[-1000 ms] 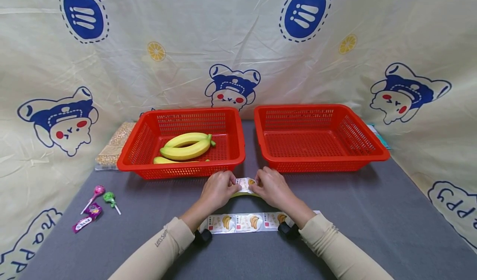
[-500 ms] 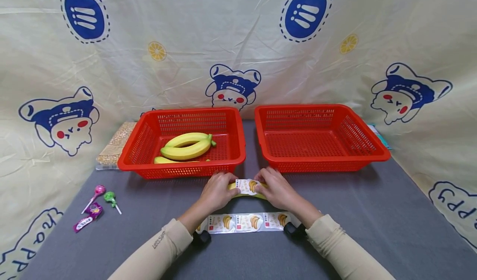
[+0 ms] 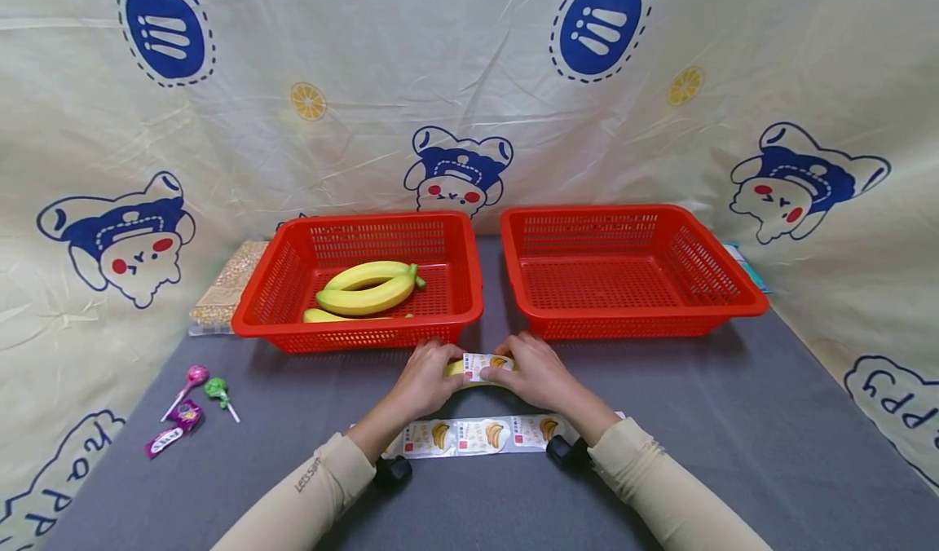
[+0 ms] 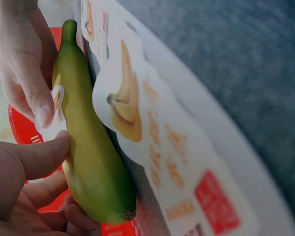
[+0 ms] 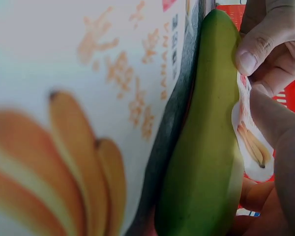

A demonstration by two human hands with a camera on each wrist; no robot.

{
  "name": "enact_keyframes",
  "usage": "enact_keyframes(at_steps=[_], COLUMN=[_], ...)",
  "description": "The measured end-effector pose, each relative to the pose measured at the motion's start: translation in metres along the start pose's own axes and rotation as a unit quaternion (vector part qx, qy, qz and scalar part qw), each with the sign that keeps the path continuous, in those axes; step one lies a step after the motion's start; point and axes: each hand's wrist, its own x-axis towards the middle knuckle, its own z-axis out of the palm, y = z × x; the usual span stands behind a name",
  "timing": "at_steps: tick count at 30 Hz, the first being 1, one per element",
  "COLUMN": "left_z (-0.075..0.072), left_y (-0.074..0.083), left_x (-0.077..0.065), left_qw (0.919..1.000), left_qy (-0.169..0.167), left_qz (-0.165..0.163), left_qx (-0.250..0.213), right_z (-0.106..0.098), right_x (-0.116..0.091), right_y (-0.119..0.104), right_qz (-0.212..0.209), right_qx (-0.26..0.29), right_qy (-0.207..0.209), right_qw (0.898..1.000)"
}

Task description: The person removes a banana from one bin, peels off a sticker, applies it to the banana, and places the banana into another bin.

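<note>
A yellow-green banana (image 3: 456, 368) lies crosswise between my hands, in front of the red baskets. A white sticker (image 5: 254, 142) with a banana picture sits on its upper side. My left hand (image 3: 425, 378) grips one end, thumb on the near side and fingers behind. With its thumb on the sticker, my right hand (image 3: 541, 370) holds the other end, fingers partly hidden behind the fruit. Nearer to me, below the wrists, a strip of banana stickers (image 3: 486, 437) lies on the table. Both wrist views show the banana (image 4: 88, 128) close up, beside the strip.
The left red basket (image 3: 352, 337) contains several bananas (image 3: 370, 294); the right red basket (image 3: 631, 323) stands beside it. Lollipops (image 3: 196, 376) and a purple-wrapped candy (image 3: 176, 429) lie at left. Behind the left basket's side is a bag of grains (image 3: 227, 286).
The sticker has come down onto the banana from between the fingers. The right thumb moved away from it, then back left onto its surface. The sticker strip has shifted slightly left.
</note>
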Motion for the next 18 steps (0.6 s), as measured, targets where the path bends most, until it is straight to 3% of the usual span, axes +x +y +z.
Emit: enact_keyframes(at_steps=[9, 18], left_z=[-0.0014, -0.0014], left_y=[0.0007, 0.0019], left_x=[-0.0017, -0.0005], left_qw=[0.9997, 0.9995], left_qy=[-0.009, -0.016], left_qz=[0.017, 0.017], left_qx=[0.012, 0.023], right_z=[0.0013, -0.0014], right_x=[0.0025, -0.0011], right_y=[-0.0037, 0.0034], right_qz=[0.011, -0.017], right_qx=[-0.023, -0.007], right_qy=[-0.019, -0.039], right_qw=[0.999, 0.999])
